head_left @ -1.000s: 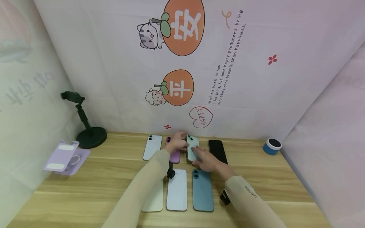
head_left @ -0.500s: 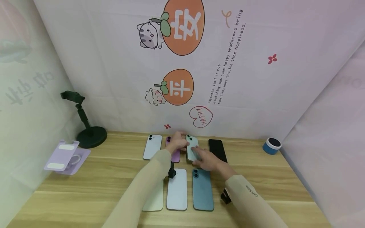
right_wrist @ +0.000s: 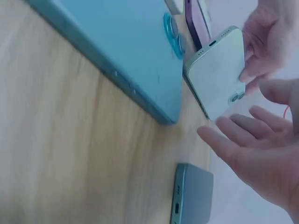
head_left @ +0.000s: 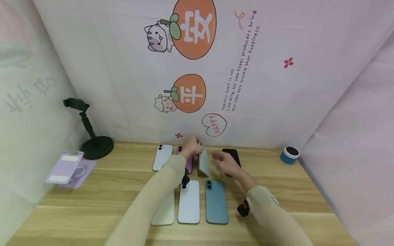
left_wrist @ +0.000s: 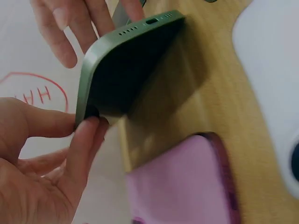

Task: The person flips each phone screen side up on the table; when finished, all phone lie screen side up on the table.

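Note:
My left hand (head_left: 192, 147) pinches the camera end of a pale green phone (head_left: 203, 162), thumb on one face and fingers on the other. In the left wrist view the phone (left_wrist: 126, 60) is tipped up on its side, its dark screen partly facing that camera. My right hand (head_left: 227, 163) is apart from it on the right, fingers extended; in the right wrist view the palm of this hand (right_wrist: 266, 154) shows beside the phone's pale back (right_wrist: 217, 70). A purple phone (left_wrist: 182, 182) lies just left of the held one. Partly behind my right hand lies a black-screened phone (head_left: 232, 155).
Nearer me lie a teal phone (head_left: 217, 205), a white phone (head_left: 189, 205) and a cream phone (head_left: 164, 210) partly under my left sleeve. A whitish phone (head_left: 162, 158) lies at the back. Left stand a lilac holder (head_left: 69, 169) and black stand (head_left: 96, 147); right, a blue tub (head_left: 288, 157).
The pale green phone has gone from lying nearly flat to tipped up on its side in my left hand. My right hand has come off it and moved slightly right.

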### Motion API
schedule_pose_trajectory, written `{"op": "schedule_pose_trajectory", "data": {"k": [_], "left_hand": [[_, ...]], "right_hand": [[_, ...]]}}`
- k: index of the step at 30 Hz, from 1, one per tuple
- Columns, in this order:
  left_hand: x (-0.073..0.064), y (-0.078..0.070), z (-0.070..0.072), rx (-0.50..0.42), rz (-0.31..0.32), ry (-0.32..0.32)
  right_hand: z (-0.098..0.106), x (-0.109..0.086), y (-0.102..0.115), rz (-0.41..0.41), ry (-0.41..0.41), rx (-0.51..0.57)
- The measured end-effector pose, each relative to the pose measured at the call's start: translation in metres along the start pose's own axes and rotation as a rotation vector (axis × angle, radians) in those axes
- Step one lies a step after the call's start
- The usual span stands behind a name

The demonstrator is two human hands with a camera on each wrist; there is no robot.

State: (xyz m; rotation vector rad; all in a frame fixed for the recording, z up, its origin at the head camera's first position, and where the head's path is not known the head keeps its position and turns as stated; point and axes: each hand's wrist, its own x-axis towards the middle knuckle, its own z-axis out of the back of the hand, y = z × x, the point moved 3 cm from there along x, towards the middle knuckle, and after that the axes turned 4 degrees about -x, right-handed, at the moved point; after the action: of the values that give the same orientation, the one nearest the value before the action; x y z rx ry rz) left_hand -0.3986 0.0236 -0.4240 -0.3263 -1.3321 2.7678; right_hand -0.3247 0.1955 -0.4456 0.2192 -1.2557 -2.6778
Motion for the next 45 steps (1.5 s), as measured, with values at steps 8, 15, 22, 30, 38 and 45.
{"op": "schedule_pose_trajectory", "data": {"k": [8, 15, 22, 30, 38, 45], "left_hand": [[-0.011, -0.022, -0.011, 0.223, -0.033, -0.138], [-0.011, -0.029, -0.025, 0.249, -0.083, -0.141], [-0.002, -0.021, -0.035, 0.049, -0.135, -0.049], [-0.001, -0.015, -0.044, 0.095, -0.169, -0.076], [0.002, -0.011, -0.049, 0.127, -0.176, -0.102], [0.007, 0.002, -0.050, -0.089, -0.243, 0.064]], "right_hand": [[-0.004, -0.007, -0.002, -0.160, -0.018, 0.489], [-0.003, -0.010, -0.008, -0.200, 0.082, 0.671], [-0.003, -0.015, -0.009, -0.276, -0.006, 0.673], [-0.008, -0.017, -0.011, -0.309, -0.138, 0.610], [-0.011, -0.017, -0.010, -0.309, -0.238, 0.482], [-0.011, -0.019, -0.017, -0.340, -0.273, 0.473]]}}
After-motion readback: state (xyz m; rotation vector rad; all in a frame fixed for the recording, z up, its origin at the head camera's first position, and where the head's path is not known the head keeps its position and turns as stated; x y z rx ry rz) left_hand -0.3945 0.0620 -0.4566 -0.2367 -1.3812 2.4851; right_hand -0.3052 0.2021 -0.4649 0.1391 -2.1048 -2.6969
